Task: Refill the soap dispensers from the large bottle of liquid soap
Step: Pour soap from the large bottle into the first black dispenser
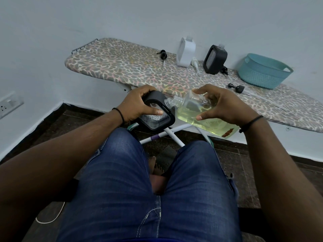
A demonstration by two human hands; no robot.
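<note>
Over blue jeans [139, 180], the left hand [138, 103] grips a black square soap dispenser [157, 110] while the right hand [222, 105] tips the big clear bottle of yellow soap [197, 110], two more dispensers waiting.

Home utility corner: leopard-print ironing board [122, 67] against plain wall, tiled floor [236, 159], wall socket [8, 106], teal basket [262, 74].

Pale blue wall [157, 18], dark tiled floor [236, 165], leopard-print ironing board [122, 65]
</note>
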